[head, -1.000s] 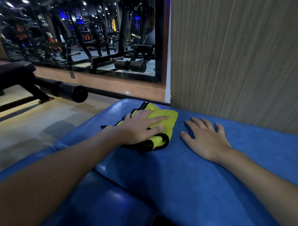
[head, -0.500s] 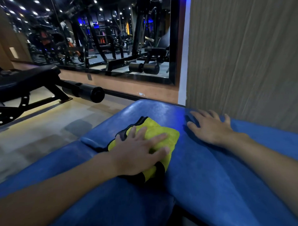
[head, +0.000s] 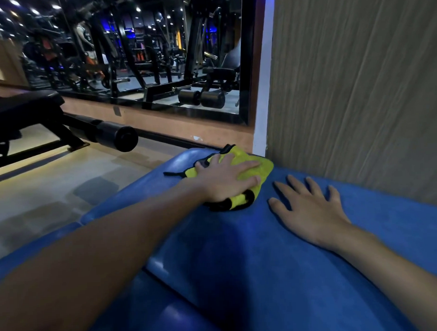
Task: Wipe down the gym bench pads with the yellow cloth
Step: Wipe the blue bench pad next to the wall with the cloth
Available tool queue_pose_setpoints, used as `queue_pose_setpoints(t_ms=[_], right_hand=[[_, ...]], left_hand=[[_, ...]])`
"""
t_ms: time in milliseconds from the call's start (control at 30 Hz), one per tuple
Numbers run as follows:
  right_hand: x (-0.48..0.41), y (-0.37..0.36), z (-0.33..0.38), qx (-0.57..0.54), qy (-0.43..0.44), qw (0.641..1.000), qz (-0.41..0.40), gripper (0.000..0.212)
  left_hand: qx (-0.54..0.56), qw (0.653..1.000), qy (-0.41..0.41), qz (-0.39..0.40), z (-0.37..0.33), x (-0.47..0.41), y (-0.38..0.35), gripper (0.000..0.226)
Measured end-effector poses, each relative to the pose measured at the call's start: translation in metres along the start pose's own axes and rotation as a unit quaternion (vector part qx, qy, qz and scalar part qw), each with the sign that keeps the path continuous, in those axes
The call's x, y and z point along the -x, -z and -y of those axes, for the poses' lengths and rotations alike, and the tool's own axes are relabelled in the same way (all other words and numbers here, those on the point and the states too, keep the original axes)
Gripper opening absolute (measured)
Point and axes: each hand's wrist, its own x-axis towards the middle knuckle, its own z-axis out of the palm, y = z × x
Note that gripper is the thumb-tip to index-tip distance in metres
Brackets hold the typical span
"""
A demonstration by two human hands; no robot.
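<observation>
Head view: the left hand (head: 225,180) has pushed the yellow cloth (head: 262,169) from the near pad gap to the blue bench pad's (head: 265,262) far end. Its grip is apart, fingers flat and pressing. The right hand (head: 310,211) lies splayed just right of the cloth. This stroke looks finished.

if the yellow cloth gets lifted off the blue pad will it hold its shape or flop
Probably floppy: the yellow cloth lies bunched in soft folds under the left hand, so it would likely droop when lifted. Being thin fabric, it looks light. Pushed, it should slide fairly easily on the smooth, glossy blue pad, though its edges may bunch.
</observation>
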Motion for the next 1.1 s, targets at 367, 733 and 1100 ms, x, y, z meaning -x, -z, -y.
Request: queue_pose_setpoints(t_ms=[367,733,1100], right_hand=[[0.002,0.0,-0.002,-0.018,0.005,1.0,-0.024,0.063],[0.005,0.004,0.001,-0.017,0.002,1.0,-0.01,0.063],[0.002,0.013,0.009,0.006,0.008,1.0,0.009,0.064]], left_hand=[[0.009,1.0,0.01,-0.003,0.002,-0.019,0.0,0.056],[-0.018,1.0,-0.009,0.003,0.03,0.118,0.001,0.061],[-0.007,0.999,0.037,0.016,0.041,0.171,0.006,0.066]])
